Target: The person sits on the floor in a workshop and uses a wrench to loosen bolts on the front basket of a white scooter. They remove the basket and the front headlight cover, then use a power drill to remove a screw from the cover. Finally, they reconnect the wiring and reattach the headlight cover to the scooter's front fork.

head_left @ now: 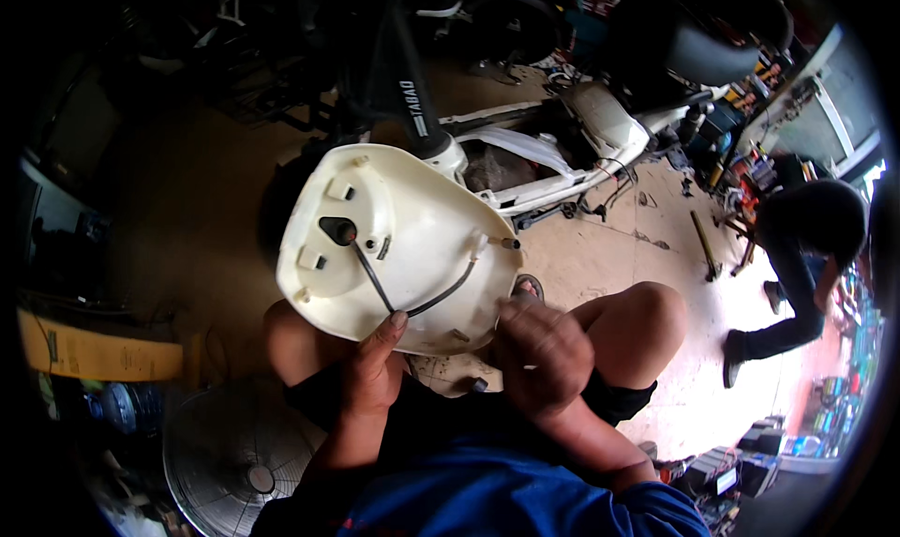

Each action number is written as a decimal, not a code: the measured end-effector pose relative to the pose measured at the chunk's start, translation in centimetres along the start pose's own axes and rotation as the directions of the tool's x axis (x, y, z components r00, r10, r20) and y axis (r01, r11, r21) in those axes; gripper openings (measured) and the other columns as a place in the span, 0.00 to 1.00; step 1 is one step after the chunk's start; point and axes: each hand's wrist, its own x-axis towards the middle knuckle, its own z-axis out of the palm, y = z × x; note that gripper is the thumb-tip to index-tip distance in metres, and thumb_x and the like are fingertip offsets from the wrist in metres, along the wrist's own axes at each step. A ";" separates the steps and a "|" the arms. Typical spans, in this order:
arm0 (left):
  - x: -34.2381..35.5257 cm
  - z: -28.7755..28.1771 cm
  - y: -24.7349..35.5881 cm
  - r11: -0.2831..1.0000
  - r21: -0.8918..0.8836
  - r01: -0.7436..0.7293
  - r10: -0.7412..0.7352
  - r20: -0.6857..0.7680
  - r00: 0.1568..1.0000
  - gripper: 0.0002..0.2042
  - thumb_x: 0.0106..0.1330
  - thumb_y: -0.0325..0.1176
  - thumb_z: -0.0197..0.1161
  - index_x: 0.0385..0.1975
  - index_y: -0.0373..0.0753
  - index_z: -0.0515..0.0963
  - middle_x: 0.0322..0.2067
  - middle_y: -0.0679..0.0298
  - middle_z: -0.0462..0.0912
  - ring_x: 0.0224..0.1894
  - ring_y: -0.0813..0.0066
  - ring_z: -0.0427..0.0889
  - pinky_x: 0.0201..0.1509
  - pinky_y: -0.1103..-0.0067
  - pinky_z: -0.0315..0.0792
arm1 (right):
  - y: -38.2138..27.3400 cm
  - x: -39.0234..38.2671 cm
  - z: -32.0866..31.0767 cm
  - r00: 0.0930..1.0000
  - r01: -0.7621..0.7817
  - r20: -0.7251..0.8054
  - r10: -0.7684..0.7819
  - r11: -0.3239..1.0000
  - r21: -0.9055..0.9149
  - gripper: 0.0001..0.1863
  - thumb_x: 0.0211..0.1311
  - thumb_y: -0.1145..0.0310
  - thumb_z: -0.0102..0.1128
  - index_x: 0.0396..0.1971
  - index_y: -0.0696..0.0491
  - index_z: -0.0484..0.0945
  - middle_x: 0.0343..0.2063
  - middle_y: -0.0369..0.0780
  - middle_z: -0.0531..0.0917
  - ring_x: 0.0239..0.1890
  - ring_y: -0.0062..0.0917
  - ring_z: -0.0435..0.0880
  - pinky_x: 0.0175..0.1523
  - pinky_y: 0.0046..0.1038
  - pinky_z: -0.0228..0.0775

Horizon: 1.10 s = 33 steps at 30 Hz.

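Observation:
A cream-white plastic scooter panel (422,199) rests over my knees with its hollow inner side up. My left hand (375,363) grips its near edge, thumb pressed on a black cable (441,298). The cable comes out of a dark oval hole (338,229) and curves right to a small clip (478,246), ending in a dark connector (510,243). My right hand (548,354) is closed and slightly blurred beside the panel's lower right edge. Its fingers are curled; whatever they may hold is hidden.
Just beyond the panel stands a partly stripped white scooter (562,152) with loose wires. A floor fan (253,462) is at my lower left, near a yellow board (103,349). At right a bent-over person (806,246) works near a hammer-like tool (703,246) on the floor.

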 end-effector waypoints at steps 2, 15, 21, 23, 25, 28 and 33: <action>-0.1 1.7 1.0 0.987 0.045 -0.155 0.151 0.083 0.985 0.34 0.64 0.25 0.66 0.71 0.36 0.63 0.65 0.58 0.73 0.67 0.62 0.71 0.74 0.64 0.61 | 1.4 1.1 -1.0 0.992 -0.115 -0.071 0.107 0.988 -0.108 0.21 0.51 0.77 0.74 0.48 0.55 0.84 0.43 0.43 0.87 0.41 0.35 0.87 0.44 0.32 0.80; -0.3 -0.6 -0.4 0.975 -0.186 0.121 -0.096 0.140 0.985 0.39 0.54 0.24 0.65 0.71 0.36 0.63 0.65 0.58 0.73 0.68 0.57 0.70 0.75 0.58 0.62 | 2.0 2.4 -1.4 0.960 -0.226 -0.157 0.232 0.972 0.056 0.15 0.49 0.73 0.78 0.38 0.50 0.85 0.41 0.40 0.87 0.41 0.34 0.88 0.44 0.31 0.81; -0.1 -1.6 -0.8 0.985 -0.132 0.112 -0.098 0.112 0.989 0.39 0.54 0.24 0.65 0.71 0.35 0.62 0.65 0.57 0.73 0.69 0.56 0.70 0.75 0.59 0.61 | 2.5 2.6 -1.3 0.958 -0.221 -0.145 0.248 0.958 0.180 0.14 0.47 0.74 0.80 0.34 0.53 0.83 0.40 0.42 0.87 0.41 0.34 0.89 0.44 0.30 0.82; -0.2 -1.9 -0.8 0.984 -0.133 0.119 -0.103 0.119 0.988 0.39 0.54 0.23 0.65 0.71 0.35 0.62 0.66 0.57 0.72 0.69 0.56 0.69 0.75 0.59 0.60 | 2.5 2.5 -1.2 0.955 -0.226 -0.147 0.258 0.953 0.202 0.14 0.47 0.74 0.80 0.34 0.54 0.83 0.40 0.42 0.87 0.41 0.34 0.89 0.44 0.29 0.82; -0.2 -2.2 -0.9 0.985 -0.131 0.114 -0.098 0.125 0.987 0.39 0.54 0.23 0.64 0.71 0.35 0.61 0.66 0.57 0.71 0.69 0.56 0.68 0.76 0.59 0.60 | 2.5 2.3 -1.1 0.949 -0.248 -0.147 0.280 0.947 0.205 0.14 0.48 0.74 0.79 0.34 0.55 0.83 0.41 0.43 0.88 0.41 0.34 0.89 0.44 0.29 0.81; -0.2 -2.4 -1.2 0.987 -0.124 0.099 -0.083 0.131 0.988 0.40 0.54 0.23 0.64 0.72 0.35 0.61 0.67 0.57 0.70 0.70 0.56 0.68 0.76 0.58 0.59 | 2.7 1.8 -1.5 0.958 -0.248 -0.105 0.266 0.956 0.159 0.13 0.50 0.77 0.79 0.35 0.57 0.84 0.45 0.45 0.88 0.41 0.28 0.88 0.43 0.26 0.80; -0.1 -3.1 -2.1 0.999 -0.005 0.045 -0.043 0.158 0.986 0.41 0.54 0.29 0.62 0.73 0.36 0.58 0.68 0.55 0.69 0.71 0.52 0.66 0.75 0.56 0.59 | 2.8 1.1 -3.1 0.968 -0.194 -0.134 0.213 0.971 0.141 0.14 0.49 0.77 0.78 0.37 0.56 0.85 0.45 0.47 0.89 0.40 0.31 0.90 0.44 0.27 0.82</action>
